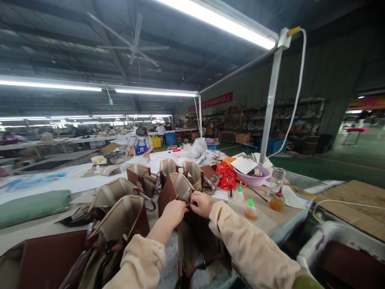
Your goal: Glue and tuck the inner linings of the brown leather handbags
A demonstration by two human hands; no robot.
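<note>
This is a big bag workshop. Brown bags (167, 193) stand open on the near table (264, 226), with little glue-like bottles (250, 210) on the right. Farther off is a worker (147, 143) in a blue apron (140, 147). Long lights (51, 83) and a big fan (134, 48) hang up high. Full shelves (276, 116) stand far right, past a green floor (320, 156).

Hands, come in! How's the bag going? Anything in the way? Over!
Left hand and right hand pinching at the dark bag. Other bags crowd the left. Bottles off right, not touching either hand.
</note>
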